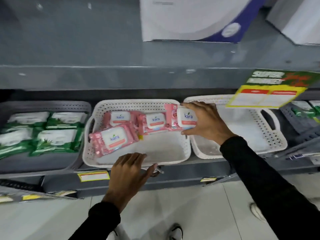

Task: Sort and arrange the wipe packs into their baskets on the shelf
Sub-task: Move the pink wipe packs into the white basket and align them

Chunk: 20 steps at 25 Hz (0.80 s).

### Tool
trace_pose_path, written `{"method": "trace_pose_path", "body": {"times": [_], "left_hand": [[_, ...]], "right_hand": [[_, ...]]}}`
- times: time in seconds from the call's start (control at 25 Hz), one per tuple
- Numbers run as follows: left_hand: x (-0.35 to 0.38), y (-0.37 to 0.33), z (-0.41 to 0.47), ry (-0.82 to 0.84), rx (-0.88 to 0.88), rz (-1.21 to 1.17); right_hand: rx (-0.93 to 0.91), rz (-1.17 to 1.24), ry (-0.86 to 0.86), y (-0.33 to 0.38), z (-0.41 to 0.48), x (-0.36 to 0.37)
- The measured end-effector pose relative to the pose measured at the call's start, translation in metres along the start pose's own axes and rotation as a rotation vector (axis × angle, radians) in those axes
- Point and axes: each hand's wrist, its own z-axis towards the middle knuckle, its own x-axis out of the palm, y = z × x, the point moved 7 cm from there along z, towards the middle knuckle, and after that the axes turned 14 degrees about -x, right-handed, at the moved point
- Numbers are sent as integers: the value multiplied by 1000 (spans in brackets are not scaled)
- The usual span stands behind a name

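Note:
A white perforated basket [166, 156] sits mid-shelf and holds three pink wipe packs [114, 137] with white lids. My right hand [206, 125] grips another pink wipe pack [185, 117] at the basket's far right corner, above the rim. My left hand [128, 170] rests on the basket's front rim, fingers curled over the edge. To the right stands a second white basket [242, 146] with nothing visible inside. At the left, a grey basket [52, 160] holds green wipe packs [55, 139].
A green and yellow promotional sign [270, 89] hangs from the upper shelf edge [121, 77] above the right basket. Another grey basket with green packs [301, 115] is at the far right. White boxes [190, 19] stand on the shelf above. Price labels [93, 175] line the shelf front.

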Motion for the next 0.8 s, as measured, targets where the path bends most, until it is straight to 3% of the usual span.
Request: {"method": "trace_pose_path", "body": {"times": [0.2, 0.4, 0.8], "left_hand": [[-10, 48, -11, -65, 74, 5], [-6, 52, -15, -80, 63, -30], [-15, 47, -10, -3, -9, -89]], "right_hand": [[-152, -165, 122, 75, 37, 73], [-124, -145, 261, 89, 39, 118], [-20, -106, 101, 76, 21, 88]]}}
